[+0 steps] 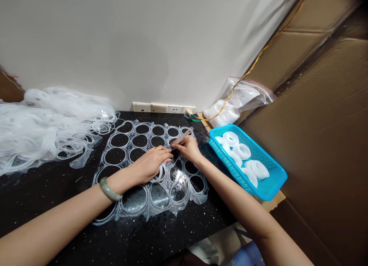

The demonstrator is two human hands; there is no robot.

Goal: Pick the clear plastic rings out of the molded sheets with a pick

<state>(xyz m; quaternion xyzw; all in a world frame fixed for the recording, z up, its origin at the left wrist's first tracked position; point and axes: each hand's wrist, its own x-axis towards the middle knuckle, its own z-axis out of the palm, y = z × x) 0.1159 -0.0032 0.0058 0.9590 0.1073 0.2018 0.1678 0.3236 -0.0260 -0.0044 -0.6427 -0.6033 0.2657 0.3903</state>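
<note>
Both hands curve downward and almost meet at the fingertips. The left hand (151, 166) lies arched with its fingers together, and its fingertips disappear behind the right hand, so I can't tell whether they pinch anything. The right hand (188, 149) pinches a narrow metal strip (184, 136) between thumb and fingers; its lower end is hidden, so it could be a blade or a ruler. Under both hands lies a clear sheet (146, 214) punched with rows of round holes, through which the black counter (57, 208) shows. A loose ring (159, 174) curls up from the sheet just below the left palm, partly covered by it. A pale green bangle (109, 189) circles the left wrist. Left of the hands, a heap of clear offcuts (43, 122) spreads up to the sheet and runs out of view. Right of the hands, a blue basket (276, 178) holds white coils (257, 169), which overlap so that their number is hard to make out. Farther forward, past the right hand, a zip bag (244, 95) holds something white, partly hidden behind a yellow cable (258, 53).
</note>
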